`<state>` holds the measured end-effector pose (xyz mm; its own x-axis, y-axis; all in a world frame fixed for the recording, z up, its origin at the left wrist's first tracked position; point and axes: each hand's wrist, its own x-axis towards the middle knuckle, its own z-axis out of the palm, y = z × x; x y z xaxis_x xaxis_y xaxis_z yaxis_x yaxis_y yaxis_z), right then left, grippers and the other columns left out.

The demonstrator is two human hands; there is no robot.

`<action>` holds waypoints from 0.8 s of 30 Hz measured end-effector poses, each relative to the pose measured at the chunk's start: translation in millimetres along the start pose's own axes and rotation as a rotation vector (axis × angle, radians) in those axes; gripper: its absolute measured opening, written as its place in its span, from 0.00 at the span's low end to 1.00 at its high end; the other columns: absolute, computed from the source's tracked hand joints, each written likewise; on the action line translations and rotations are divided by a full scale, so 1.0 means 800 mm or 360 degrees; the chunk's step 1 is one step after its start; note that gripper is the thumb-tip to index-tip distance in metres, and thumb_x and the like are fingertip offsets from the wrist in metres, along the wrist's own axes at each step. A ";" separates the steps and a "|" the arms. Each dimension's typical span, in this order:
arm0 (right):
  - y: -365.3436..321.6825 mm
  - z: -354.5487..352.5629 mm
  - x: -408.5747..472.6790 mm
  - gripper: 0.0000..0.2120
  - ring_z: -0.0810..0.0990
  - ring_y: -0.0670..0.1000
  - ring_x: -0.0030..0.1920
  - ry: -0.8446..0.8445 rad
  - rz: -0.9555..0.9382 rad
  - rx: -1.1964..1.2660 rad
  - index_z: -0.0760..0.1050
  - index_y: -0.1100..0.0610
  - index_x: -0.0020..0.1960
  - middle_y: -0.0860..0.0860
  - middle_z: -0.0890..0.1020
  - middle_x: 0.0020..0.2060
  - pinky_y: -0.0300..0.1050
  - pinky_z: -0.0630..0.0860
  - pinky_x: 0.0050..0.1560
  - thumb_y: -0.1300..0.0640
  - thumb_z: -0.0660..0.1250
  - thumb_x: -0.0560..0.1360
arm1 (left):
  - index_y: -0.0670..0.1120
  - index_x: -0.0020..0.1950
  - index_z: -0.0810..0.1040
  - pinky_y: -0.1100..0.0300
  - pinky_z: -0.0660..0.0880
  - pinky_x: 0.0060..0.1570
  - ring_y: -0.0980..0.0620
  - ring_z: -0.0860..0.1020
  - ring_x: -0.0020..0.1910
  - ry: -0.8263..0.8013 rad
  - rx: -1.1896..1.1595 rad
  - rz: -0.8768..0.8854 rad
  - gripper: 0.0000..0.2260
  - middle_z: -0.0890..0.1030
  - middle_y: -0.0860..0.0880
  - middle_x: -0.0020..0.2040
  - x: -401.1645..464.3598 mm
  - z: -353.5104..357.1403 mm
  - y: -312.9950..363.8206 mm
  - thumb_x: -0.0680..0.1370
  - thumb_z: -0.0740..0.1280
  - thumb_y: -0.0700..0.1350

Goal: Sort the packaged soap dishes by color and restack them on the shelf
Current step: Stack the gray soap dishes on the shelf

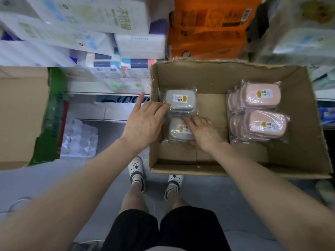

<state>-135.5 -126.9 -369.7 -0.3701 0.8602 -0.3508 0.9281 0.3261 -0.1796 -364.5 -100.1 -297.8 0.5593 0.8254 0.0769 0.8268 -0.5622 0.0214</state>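
An open cardboard box (213, 78) holds packaged soap dishes. Grey dishes lie at its left side: a far stack (180, 100) and a near pack (178, 132). Pink dishes sit at the right in a far stack (259, 95) and a near stack (264, 124). My left hand (145, 120) reaches over the box's left wall, fingers straight, fingertips touching the far grey stack's left edge. My right hand (203, 131) lies flat on the near grey pack, fingertips pointing at the gap between the two grey stacks.
Shelves behind the box carry white tissue packs (90, 24) and orange packs (208, 28). A second cardboard box (20, 115) stands at the left, with wrapped bottles (78, 138) on the floor beside it. My feet (136, 171) stand by the box's front wall.
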 end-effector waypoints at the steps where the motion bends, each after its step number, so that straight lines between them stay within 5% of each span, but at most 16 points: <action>1: 0.008 -0.002 -0.008 0.49 0.70 0.59 0.66 0.0011 0.0019 0.0018 0.54 0.54 0.79 0.57 0.71 0.66 0.53 0.64 0.69 0.48 0.77 0.66 | 0.45 0.65 0.76 0.41 0.51 0.74 0.42 0.77 0.55 -0.0012 0.0049 -0.0004 0.20 0.80 0.45 0.54 0.007 -0.003 0.003 0.73 0.69 0.44; 3: 0.028 -0.008 -0.026 0.48 0.72 0.59 0.63 0.0065 0.0110 0.0047 0.57 0.54 0.78 0.57 0.72 0.63 0.54 0.67 0.66 0.47 0.77 0.65 | 0.45 0.62 0.78 0.42 0.51 0.74 0.40 0.78 0.53 -0.0062 0.0105 0.0022 0.19 0.80 0.45 0.52 0.027 -0.005 0.012 0.71 0.70 0.44; 7: 0.072 -0.025 -0.059 0.46 0.72 0.62 0.61 0.0163 0.0392 0.0017 0.56 0.52 0.77 0.59 0.72 0.61 0.59 0.67 0.67 0.43 0.75 0.67 | 0.44 0.63 0.76 0.47 0.68 0.66 0.40 0.76 0.55 -0.0233 0.0051 0.0093 0.21 0.78 0.43 0.56 0.085 0.012 0.034 0.70 0.73 0.44; 10: 0.093 -0.026 -0.068 0.45 0.69 0.63 0.65 0.0142 0.0503 0.0055 0.54 0.52 0.77 0.61 0.69 0.65 0.59 0.63 0.70 0.43 0.73 0.69 | 0.47 0.72 0.65 0.48 0.65 0.69 0.42 0.67 0.68 -0.0566 -0.0027 -0.0077 0.27 0.68 0.43 0.70 0.123 0.041 0.040 0.75 0.68 0.44; 15: 0.098 -0.004 -0.057 0.43 0.72 0.64 0.61 0.0144 0.0499 0.0078 0.57 0.51 0.77 0.61 0.70 0.64 0.57 0.69 0.63 0.42 0.72 0.69 | 0.47 0.78 0.51 0.47 0.56 0.73 0.42 0.58 0.74 -0.0876 0.0043 -0.0198 0.37 0.58 0.44 0.76 0.159 0.093 0.024 0.75 0.69 0.48; 24: 0.101 -0.007 -0.067 0.42 0.72 0.65 0.59 0.0276 0.0596 0.0283 0.62 0.55 0.75 0.62 0.72 0.60 0.55 0.68 0.63 0.45 0.74 0.66 | 0.44 0.75 0.57 0.47 0.71 0.57 0.38 0.68 0.62 -0.0745 -0.0003 -0.0266 0.41 0.64 0.40 0.65 0.157 0.085 0.039 0.70 0.75 0.55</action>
<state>-40.9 -144.2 -360.0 0.0164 0.9640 -0.2652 0.9698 -0.0799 -0.2303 -264.3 -10.6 -354.9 0.3865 0.8386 -0.3839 0.9076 -0.4197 -0.0030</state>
